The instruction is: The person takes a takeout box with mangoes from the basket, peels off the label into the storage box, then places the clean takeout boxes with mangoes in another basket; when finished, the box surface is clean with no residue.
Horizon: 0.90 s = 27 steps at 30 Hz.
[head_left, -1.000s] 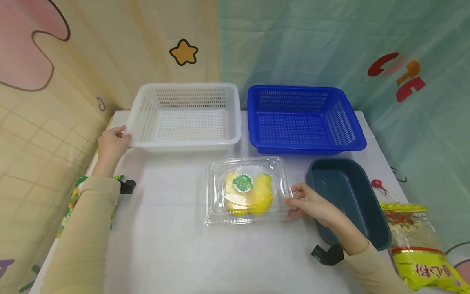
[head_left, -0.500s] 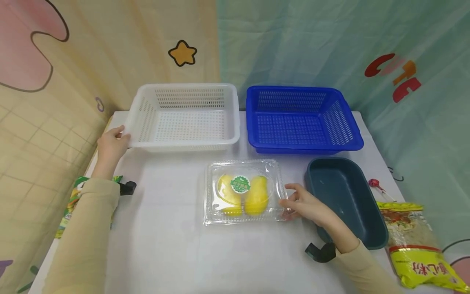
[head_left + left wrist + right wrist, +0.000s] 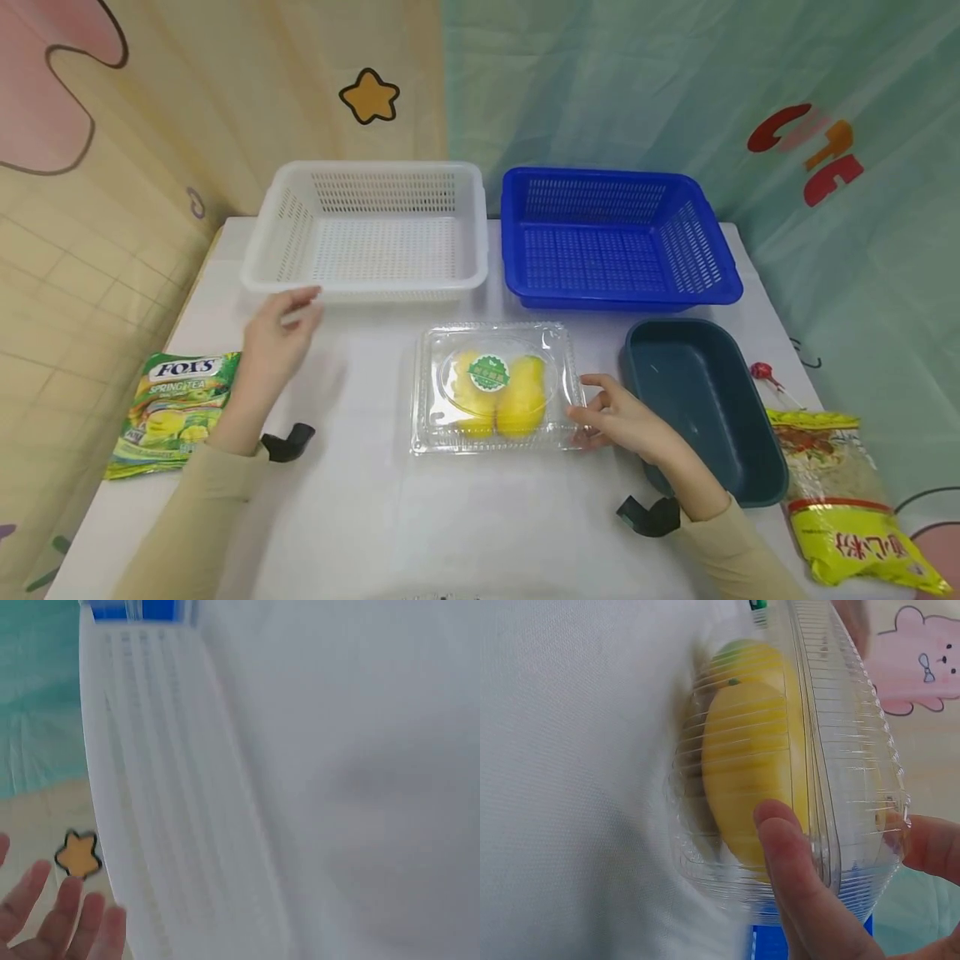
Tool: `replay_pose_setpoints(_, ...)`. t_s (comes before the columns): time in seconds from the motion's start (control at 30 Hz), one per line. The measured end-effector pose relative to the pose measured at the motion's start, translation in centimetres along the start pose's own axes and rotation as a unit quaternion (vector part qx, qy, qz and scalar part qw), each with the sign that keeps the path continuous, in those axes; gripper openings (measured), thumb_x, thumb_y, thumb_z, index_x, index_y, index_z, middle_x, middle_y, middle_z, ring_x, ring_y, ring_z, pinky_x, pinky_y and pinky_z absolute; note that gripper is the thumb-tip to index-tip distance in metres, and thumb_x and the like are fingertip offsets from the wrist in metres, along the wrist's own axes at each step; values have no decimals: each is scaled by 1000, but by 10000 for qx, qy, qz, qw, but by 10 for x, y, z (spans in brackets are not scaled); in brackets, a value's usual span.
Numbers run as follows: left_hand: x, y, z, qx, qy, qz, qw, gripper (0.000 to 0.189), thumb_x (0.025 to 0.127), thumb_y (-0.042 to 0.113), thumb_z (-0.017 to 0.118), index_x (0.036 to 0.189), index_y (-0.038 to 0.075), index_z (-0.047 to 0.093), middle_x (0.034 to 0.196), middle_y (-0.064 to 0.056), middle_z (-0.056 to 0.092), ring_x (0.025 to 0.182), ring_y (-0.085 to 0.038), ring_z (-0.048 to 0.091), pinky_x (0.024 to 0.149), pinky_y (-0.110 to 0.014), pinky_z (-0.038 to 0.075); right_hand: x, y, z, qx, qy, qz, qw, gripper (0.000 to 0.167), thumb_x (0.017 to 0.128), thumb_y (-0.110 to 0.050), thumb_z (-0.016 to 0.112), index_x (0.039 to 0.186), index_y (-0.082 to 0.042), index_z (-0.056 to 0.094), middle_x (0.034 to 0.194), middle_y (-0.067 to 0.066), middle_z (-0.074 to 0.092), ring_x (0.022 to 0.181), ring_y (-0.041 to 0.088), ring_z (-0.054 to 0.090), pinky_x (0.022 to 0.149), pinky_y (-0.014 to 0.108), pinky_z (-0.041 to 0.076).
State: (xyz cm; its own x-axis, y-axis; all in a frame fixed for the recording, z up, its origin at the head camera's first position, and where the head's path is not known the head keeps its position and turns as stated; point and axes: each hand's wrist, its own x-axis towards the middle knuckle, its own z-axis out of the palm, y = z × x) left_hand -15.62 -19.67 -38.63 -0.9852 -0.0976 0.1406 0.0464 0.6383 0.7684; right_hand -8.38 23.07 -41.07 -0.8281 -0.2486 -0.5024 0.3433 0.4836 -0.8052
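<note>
My right hand [image 3: 626, 421] holds the right end of a clear plastic clamshell box [image 3: 442, 442], its fingers on both faces of that end in the right wrist view. Two yellow mangoes [image 3: 521, 400] show through the lid, which bears a round green-and-white sticker [image 3: 488, 372]. My left hand [image 3: 273, 350] hovers over the table just in front of the white slotted basket [image 3: 367, 288], holding nothing. In the left wrist view its fingers [image 3: 56, 922] are loosely spread beside that basket.
Right of the white basket stands a blue slotted basket [image 3: 622, 298]. A dark green basin [image 3: 697, 392] lies near the right hand. A lollipop [image 3: 761, 372] and a yellow noodle packet [image 3: 855, 500] are at the right edge, a green Fox's candy bag [image 3: 172, 408] at the left.
My left hand has let go of the white basket's left end and moved right and toward me, uncovering the candy bag. The right hand keeps its hold; the clamshell box has shifted slightly left.
</note>
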Motion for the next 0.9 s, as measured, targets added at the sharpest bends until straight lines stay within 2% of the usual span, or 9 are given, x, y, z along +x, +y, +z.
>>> replay_pose_setpoints(0.07,-16,3,13,-163,-991,-129,9949,46,100,30,57,137,3,53,141,-21,53,125,-41,54,100,-54,50,-1,0,0,-34,15,-8,10000,78,96,-27,64,150,6,18,102,19,56,81,21,70,76,39,61)
replay_pose_setpoints(0.13,-30,2,28,-396,-1833,-263,9819,51,100,35,57,141,5,49,144,-20,50,122,-41,57,98,-53,51,-1,-1,0,-49,31,-10,10000,78,96,-28,64,150,6,18,103,19,57,81,22,71,76,39,61)
replay_pose_setpoints(0.2,-41,1,44,-644,-2358,-387,9689,55,100,36,58,144,7,46,146,-19,49,117,-38,62,95,-50,54,-1,0,1,-67,42,-12,10000,78,96,-28,64,150,5,18,103,19,57,81,22,71,76,39,61)
replay_pose_setpoints(0.27,-49,0,58,-930,-2641,-542,9585,59,98,34,60,147,8,41,145,-20,49,111,-35,66,93,-45,56,-1,0,1,-46,52,-26,10000,78,96,-27,64,151,5,18,104,20,56,82,23,71,75,40,61)
replay_pose_setpoints(0.33,-55,1,70,-1228,-2784,-734,9498,64,97,32,63,150,8,35,146,-22,47,108,-33,67,89,-42,58,-1,0,1,-48,61,-34,10000,78,96,-27,64,151,5,18,104,20,56,81,23,71,75,40,61)
replay_pose_setpoints(0.47,-59,6,83,-1601,-2726,-954,9439,75,94,26,68,153,6,27,143,-26,46,107,-30,65,83,-36,60,-1,0,1,-45,34,-50,10000,78,96,-27,64,151,5,19,103,19,57,82,24,71,74,39,61)
replay_pose_setpoints(0.63,-61,11,83,-1773,-2598,-1058,9433,76,92,20,69,153,3,27,141,-26,47,103,-26,65,80,-33,60,-1,1,0,-95,-16,-37,9999,78,96,-28,64,151,4,19,103,19,57,84,27,71,74,39,61)
replay_pose_setpoints(0.9,-61,12,85,-1641,-2512,-1078,9478,75,92,22,70,153,4,30,139,-23,50,86,-17,67,79,-33,59,-1,-2,-2,-241,1,10,9997,76,96,-29,65,150,5,23,105,21,59,82,23,71,73,39,62)
